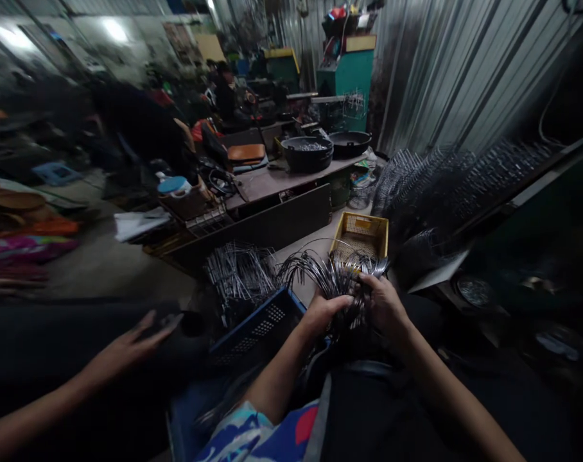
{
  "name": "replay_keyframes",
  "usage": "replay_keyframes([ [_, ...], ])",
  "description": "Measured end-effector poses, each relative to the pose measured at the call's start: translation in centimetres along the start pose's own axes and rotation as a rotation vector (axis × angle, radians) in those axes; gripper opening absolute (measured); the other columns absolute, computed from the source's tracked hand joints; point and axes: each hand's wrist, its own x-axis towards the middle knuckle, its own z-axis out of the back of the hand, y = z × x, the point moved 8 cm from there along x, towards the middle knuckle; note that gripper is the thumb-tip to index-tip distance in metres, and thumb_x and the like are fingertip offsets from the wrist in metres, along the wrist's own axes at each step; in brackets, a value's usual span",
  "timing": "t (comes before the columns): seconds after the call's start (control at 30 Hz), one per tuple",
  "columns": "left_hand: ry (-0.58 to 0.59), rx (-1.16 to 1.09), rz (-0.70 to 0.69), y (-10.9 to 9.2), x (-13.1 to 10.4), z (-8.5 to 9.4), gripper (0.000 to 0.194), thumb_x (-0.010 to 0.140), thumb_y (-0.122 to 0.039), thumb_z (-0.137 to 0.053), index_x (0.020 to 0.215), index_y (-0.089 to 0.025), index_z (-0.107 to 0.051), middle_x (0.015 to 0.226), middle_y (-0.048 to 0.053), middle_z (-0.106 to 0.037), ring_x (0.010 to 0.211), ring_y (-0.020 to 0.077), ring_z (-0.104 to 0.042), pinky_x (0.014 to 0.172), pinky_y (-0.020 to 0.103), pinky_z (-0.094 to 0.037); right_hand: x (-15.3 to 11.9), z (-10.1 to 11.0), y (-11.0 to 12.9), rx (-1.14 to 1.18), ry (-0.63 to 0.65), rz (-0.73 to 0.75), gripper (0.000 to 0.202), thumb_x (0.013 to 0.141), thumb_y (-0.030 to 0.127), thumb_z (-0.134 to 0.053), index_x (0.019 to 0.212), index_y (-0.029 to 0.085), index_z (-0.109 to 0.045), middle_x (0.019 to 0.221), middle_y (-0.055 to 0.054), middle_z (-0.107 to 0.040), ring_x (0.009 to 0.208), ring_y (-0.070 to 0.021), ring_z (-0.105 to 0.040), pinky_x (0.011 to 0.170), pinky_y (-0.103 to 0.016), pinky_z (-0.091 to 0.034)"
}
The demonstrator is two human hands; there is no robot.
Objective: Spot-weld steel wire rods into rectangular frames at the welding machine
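In front of me is a bundle of bent metal wires (332, 276), their curved ends fanning out upward. My left hand (324, 313) is closed round the left side of the bundle, thumb lying across the wires. Close beside it, my right hand (384, 300) grips the wires at the right, fingers partly hidden behind them. Just beyond the hands a yellow plastic crate (360, 221) stands on the floor. To the left, more bent wires (241, 273) are heaped at a blue perforated crate (253, 327).
Another person's hand (144, 337) reaches in from the left. Behind a low bench (282, 186) edge stand black basins (307, 154). Wire racks or coils (421, 176), blurred, are stacked at the right along the corrugated metal wall (440, 77). A blue stool (55, 173) stands far left.
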Motion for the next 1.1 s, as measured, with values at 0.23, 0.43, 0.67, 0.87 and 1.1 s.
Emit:
replay_keyframes([
  [0.23,0.249,-0.451,0.179,-0.6,-0.8,0.4,0.005,0.080,-0.024,-0.066,0.082,-0.021,-0.068,0.061,-0.001,-0.050,0.046,0.0068,-0.038,0.053,0.026,-0.046,0.0,-0.6,0.4,0.197,0.113,-0.219,0.030,0.067,0.022,-0.075,0.071,0.020,-0.045,0.049,0.010,-0.043,0.036,-0.0041,-0.037,0.035,-0.016,-0.034],
  [0.43,0.077,-0.547,0.124,-2.9,0.8,5.4,0.021,0.078,-0.026,-0.071,0.066,-0.019,-0.054,0.054,-0.006,-0.025,0.040,0.0035,-0.016,0.038,0.020,-0.027,-0.6,0.7,1.8,0.309,0.110,-0.159,0.046,0.068,0.021,-0.083,0.070,0.020,-0.037,0.048,0.014,-0.032,0.035,-0.0008,-0.029,0.037,-0.014,-0.034],
  [0.67,-0.268,-0.424,-0.179,-9.2,-1.3,15.0,0.032,0.076,-0.030,-0.075,0.066,-0.020,-0.046,0.052,-0.007,-0.018,0.041,0.0037,-0.007,0.038,0.020,-0.021,-0.9,3.5,4.2,0.277,0.077,-0.071,0.052,0.069,0.025,-0.082,0.064,0.020,-0.031,0.046,0.013,-0.030,0.035,-0.0008,-0.027,0.040,-0.015,-0.038],
  [0.87,-0.428,-0.366,-0.325,-11.8,-3.8,18.9,0.045,0.073,-0.034,-0.079,0.061,-0.019,-0.038,0.049,-0.008,-0.026,0.038,0.0038,-0.016,0.040,0.022,-0.025,-1.9,5.1,5.4,0.288,0.076,-0.009,0.051,0.072,0.025,-0.080,0.063,0.019,-0.030,0.046,0.012,-0.031,0.036,-0.0016,-0.029,0.042,-0.016,-0.039],
  [1.1,-0.485,-0.373,-0.512,-13.2,-4.6,20.0,0.049,0.067,-0.029,-0.082,0.065,-0.020,-0.034,0.047,-0.011,-0.031,0.034,0.0030,-0.025,0.039,0.018,-0.030,-3.0,6.1,4.9,0.185,0.049,-0.059,0.037,0.069,0.022,-0.082,0.069,0.019,-0.044,0.045,0.012,-0.034,0.033,-0.0008,-0.029,0.036,-0.013,-0.035],
])
